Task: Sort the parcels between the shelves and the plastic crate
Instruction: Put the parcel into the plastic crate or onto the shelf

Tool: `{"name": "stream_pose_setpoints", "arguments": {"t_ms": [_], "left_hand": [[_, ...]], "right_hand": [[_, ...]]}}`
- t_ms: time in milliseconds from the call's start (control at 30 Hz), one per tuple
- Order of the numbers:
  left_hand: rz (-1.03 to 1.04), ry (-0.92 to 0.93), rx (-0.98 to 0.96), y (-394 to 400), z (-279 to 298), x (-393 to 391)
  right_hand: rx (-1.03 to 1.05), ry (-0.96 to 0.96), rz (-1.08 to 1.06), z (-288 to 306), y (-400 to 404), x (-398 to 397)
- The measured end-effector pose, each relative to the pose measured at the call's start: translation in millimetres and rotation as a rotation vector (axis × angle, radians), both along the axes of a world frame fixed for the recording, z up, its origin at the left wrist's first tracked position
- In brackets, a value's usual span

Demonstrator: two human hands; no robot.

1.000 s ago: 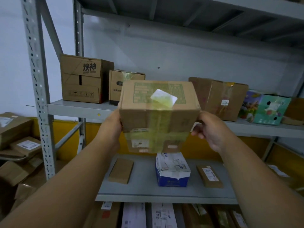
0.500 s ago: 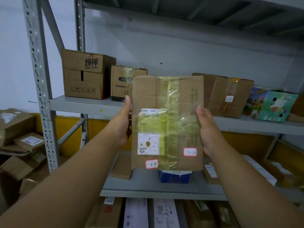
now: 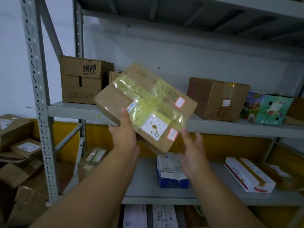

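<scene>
A brown cardboard parcel (image 3: 148, 102) wrapped in yellowish tape, with white and red-edged labels, hangs tilted in front of the upper shelf (image 3: 75, 111). My left hand (image 3: 124, 134) grips its lower left edge, thumb on the top face. My right hand (image 3: 194, 150) is blurred, just below and right of the parcel's lower corner, fingers spread and off the box. No plastic crate is in view.
On the upper shelf stand a printed carton (image 3: 82, 79), a taped brown box (image 3: 217, 99) and a colourful box (image 3: 266, 109). The lower shelf (image 3: 144, 186) holds a blue-white box (image 3: 171, 171), a taped parcel (image 3: 92, 160) and a white-red box (image 3: 248, 175). More cartons (image 3: 18, 145) pile up left of the steel upright (image 3: 39, 102).
The parcel has turned from upright to tilted, its right end swinging down. My right hand has let go of its side and dropped below it. My left hand still holds it.
</scene>
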State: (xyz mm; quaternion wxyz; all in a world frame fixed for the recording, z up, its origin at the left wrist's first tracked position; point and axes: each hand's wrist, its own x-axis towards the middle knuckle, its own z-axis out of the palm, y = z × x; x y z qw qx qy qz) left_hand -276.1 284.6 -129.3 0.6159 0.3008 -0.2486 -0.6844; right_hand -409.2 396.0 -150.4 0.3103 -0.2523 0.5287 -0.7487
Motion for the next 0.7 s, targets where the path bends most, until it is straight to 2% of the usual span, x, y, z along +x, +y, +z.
{"name": "stream_pose_setpoints", "arguments": {"t_ms": [67,100,200,333,400,533,700], "left_hand": [[-0.011,0.061,0.003,12.1,-5.6,-12.0],[-0.025,0.088,-0.001,17.5,-7.7,-15.9],[-0.042,0.115,-0.057,13.6,-14.3,-9.9],[-0.104,0.032,-0.109,-19.9,-20.1,30.5],[-0.206,-0.038,-0.173,-31.8,-25.5,48.1],[-0.453,-0.161,-0.309,-34.9,-28.0,61.5],[-0.527,-0.014,-0.190,-9.6,-37.6,42.4]], "right_hand": [[-0.046,-0.093,0.184,-14.3,-10.3,25.6],[-0.087,-0.129,0.195,-18.4,-14.3,31.5],[-0.209,-0.181,0.118,-15.6,-15.1,24.5],[-0.272,-0.192,0.075,0.3,-1.5,-13.8],[-0.293,-0.168,0.072,10.1,5.5,-31.4],[-0.281,0.036,0.055,28.2,12.9,-52.4],[-0.353,0.125,-0.033,49.5,11.0,-59.2]]}}
